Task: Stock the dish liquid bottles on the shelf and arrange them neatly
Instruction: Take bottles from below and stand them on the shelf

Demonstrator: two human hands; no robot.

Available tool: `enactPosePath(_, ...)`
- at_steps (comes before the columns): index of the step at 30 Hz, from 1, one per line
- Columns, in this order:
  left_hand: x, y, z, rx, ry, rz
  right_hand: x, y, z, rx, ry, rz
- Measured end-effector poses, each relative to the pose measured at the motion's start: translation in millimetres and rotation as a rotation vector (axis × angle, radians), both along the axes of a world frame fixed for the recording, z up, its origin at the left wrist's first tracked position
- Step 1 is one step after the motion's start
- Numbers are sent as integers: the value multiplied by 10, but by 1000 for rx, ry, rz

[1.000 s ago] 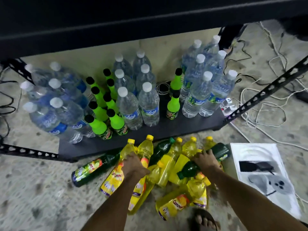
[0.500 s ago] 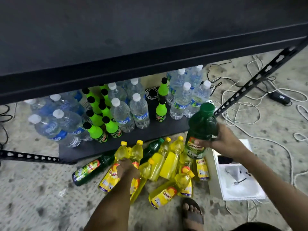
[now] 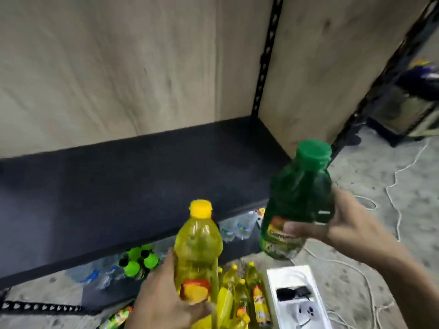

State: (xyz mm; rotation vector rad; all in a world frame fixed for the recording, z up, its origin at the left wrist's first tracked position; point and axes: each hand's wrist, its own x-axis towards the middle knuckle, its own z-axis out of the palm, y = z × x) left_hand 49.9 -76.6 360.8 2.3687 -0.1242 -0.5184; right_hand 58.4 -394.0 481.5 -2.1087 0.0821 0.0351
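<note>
My left hand grips a yellow dish liquid bottle with a yellow cap, held upright in front of the dark shelf board. Gripped in my right hand is a green dish liquid bottle with a green cap, upright near the shelf's right front corner. Both bottles are in the air, just short of the board's front edge. Several more yellow bottles lie on the floor below, with part of a green one.
The shelf board has a wooden back panel and a black perforated upright. Below it stand water bottles and bright green bottles. A white box and cables lie on the floor at the right.
Both hands have risen from the floor pile, each with a bottle. The left hand lifted a yellow one. My view has tipped up from the lower shelf to the upper board.
</note>
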Motion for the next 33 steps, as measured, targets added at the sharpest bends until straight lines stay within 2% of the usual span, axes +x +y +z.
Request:
enactPosePath(4,712,-386,881,-199,-233,151,644,-97,191,76,-138,-285)
enactPosePath(9,2102,-1026,1032,-240,-492,270,1625,-63,155,126,-198,-574)
enactPosePath(15,3264,-1501,780,-212,-577,237,2450,-169,-195,152,-79,-643)
enactPosePath(20,3637,-1650,525,-251,-593,245,2781,-289,-376,18,-103,-630)
enactPosePath(24,3692,-1656,368,-262,-582,174,2775,-336,-457,-87,-100,-553)
enactPosePath(27,3411,-1572,355,-190,-376,152,2355,-198,-494,-51,-91,-545)
enactPosePath(29,2941,-1383,348,-172,-289,231,1780,6,-656,-106,-241,-603)
enactPosePath(31,2316,-1085,196,-270,-483,281,1049,285,-1044,-143,-374,-578)
enactPosePath(33,1481,-704,-180,-421,-773,281,255,599,-1668,-129,-277,-486)
